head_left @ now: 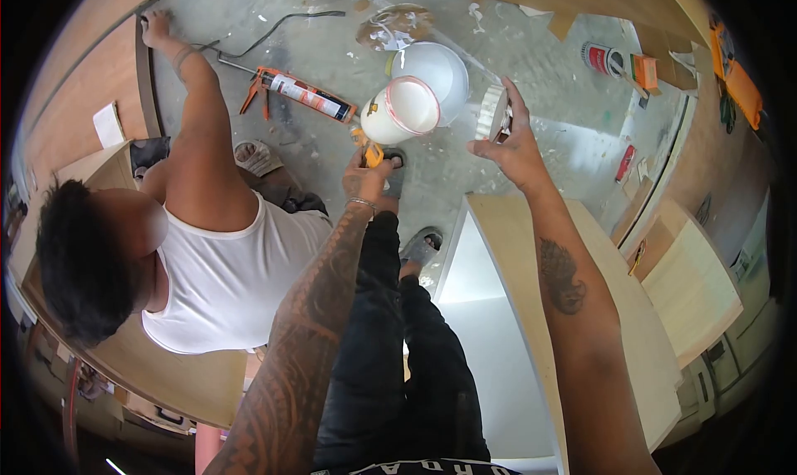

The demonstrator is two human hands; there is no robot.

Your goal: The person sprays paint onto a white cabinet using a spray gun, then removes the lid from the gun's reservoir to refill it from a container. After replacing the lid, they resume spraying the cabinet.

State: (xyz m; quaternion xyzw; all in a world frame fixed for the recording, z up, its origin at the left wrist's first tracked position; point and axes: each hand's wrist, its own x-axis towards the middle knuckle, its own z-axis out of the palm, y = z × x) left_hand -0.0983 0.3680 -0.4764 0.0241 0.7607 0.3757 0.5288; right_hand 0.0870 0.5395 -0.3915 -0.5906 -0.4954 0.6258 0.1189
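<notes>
My left hand [369, 178] is closed around a small yellow tool [373, 154], its fingers partly hidden by it. Just beyond that hand is an open white jar [387, 119] with a red-edged mouth, white inside and tilted toward the right. Behind the jar, a white bucket [448, 72] stands on the floor. My right hand [515, 143] grips a white ribbed screw lid [491, 112] on edge between thumb and fingers, to the right of the jar and apart from it.
An orange caulking gun [307, 95] lies on the floor left of the jar. A person [241, 263] in a white top crouches at my left, one arm reaching forward. Beside my right leg stands a wooden cabinet [573, 284]. A can [602, 58] sits at the back right.
</notes>
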